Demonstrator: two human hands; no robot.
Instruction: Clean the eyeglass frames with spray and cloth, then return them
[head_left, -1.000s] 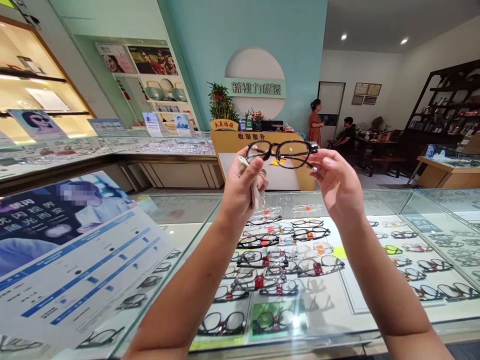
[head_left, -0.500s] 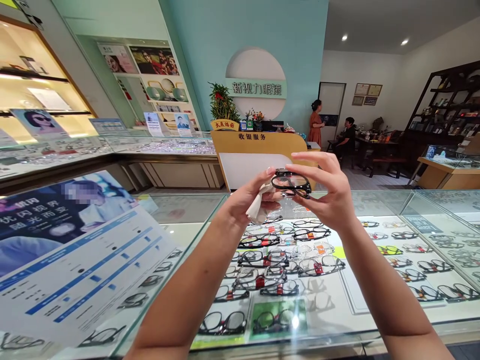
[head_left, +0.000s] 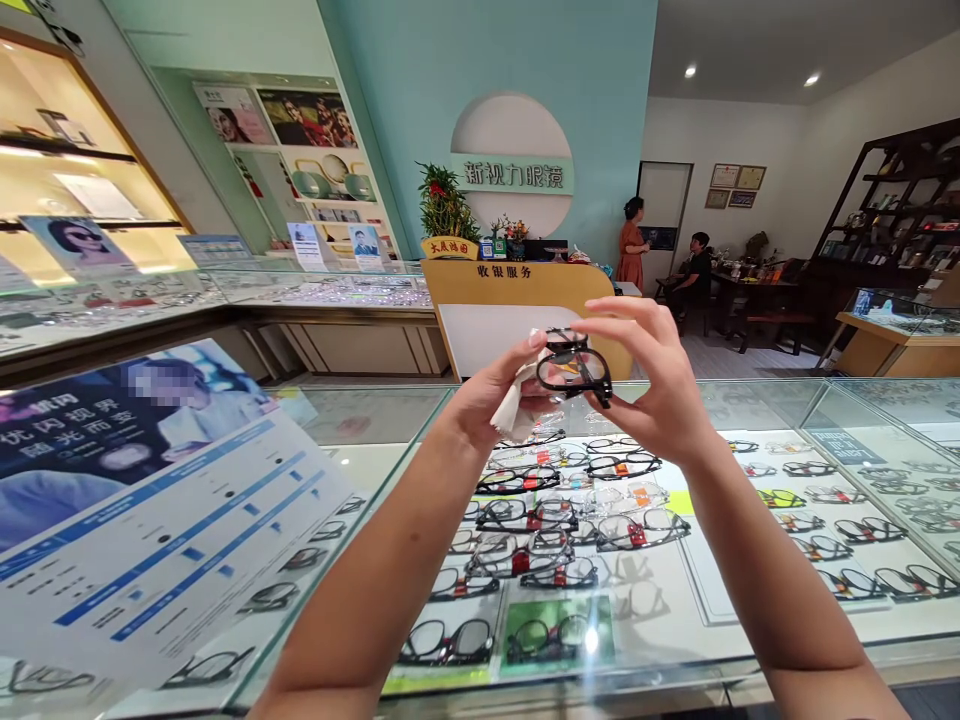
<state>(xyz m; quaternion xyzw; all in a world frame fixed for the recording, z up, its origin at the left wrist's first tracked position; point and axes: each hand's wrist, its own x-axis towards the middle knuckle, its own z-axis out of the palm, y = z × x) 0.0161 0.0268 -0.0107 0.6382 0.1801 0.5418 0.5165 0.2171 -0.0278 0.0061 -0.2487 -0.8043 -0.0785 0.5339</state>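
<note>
A pair of black-framed eyeglasses (head_left: 605,386) is held up above the glass counter, with one clear lens facing me. My left hand (head_left: 484,400) is closed around the glasses' left side and also grips a white cloth (head_left: 510,413), whose loose end hangs below the thumb. On the other side, my right hand (head_left: 664,380) holds the frame's right end between thumb and fingers, with the forefinger reaching over the top. The fingers and cloth hide part of the frame.
Rows of eyeglasses (head_left: 525,515) lie inside the glass display counter (head_left: 645,655) under my arms. A printed leaflet (head_left: 187,520) stands at left. Beyond are a yellow cashier desk (head_left: 517,285), another display counter (head_left: 352,312) and two people (head_left: 634,245) at the back right.
The eyeglasses have tilted and turned in my hands, so one lens now faces me more fully and sits slightly further left. Both arms stay in nearly the same place.
</note>
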